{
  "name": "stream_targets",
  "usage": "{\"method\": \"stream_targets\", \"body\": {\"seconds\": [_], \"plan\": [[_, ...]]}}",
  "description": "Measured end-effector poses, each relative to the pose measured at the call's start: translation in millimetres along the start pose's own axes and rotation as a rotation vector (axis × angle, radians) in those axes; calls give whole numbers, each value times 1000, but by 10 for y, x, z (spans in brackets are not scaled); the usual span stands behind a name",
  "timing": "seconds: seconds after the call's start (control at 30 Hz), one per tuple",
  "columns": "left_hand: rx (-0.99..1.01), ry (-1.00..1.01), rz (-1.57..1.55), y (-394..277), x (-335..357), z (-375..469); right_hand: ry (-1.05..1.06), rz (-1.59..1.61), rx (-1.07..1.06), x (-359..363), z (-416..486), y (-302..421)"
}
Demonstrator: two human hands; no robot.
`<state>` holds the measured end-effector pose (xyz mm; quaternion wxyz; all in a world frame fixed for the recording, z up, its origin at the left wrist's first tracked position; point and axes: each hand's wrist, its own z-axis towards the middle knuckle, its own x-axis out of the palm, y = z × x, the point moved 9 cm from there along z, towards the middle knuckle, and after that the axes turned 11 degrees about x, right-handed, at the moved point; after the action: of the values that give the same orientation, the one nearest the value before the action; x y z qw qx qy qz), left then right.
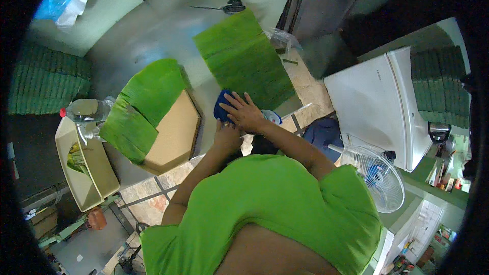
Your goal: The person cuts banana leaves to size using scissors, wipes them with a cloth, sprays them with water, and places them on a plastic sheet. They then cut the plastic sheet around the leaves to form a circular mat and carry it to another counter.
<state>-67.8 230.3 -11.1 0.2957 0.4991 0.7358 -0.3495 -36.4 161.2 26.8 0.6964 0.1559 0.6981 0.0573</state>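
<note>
On the metal table point(206, 84), a dark blue cloth point(221, 107) lies near the edge beside a stack of cut green banana leaves point(244, 59). My right hand point(246, 114) rests on the cloth with its fingers spread. Close below it, my left hand point(227, 137) touches the cloth's lower edge; its fingers are partly hidden, so its grip is unclear. More banana leaf pieces point(153, 88) lie to the left, partly over a brown cardboard box or board point(175, 133). A pair of scissors or similar tool with a dark handle point(233, 6) lies at the table's far edge.
A plastic bottle with a red cap point(88, 110) is at the left, above a cream bin point(105, 177) holding leaf scraps. To the right are a white standing fan point(372, 177) and a white refrigerator point(366, 99). Clear plastic point(282, 38) lies beyond the leaf stack.
</note>
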Motion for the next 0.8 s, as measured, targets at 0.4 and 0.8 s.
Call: {"method": "stream_targets", "body": {"seconds": [0.4, 0.8], "plan": [[-103, -290, -477, 403, -617, -38, -309, 548, 627, -1223, 796, -3218], [-538, -93, -159, 1766, -1158, 870, -271, -12, -68, -220, 2346, -645]]}}
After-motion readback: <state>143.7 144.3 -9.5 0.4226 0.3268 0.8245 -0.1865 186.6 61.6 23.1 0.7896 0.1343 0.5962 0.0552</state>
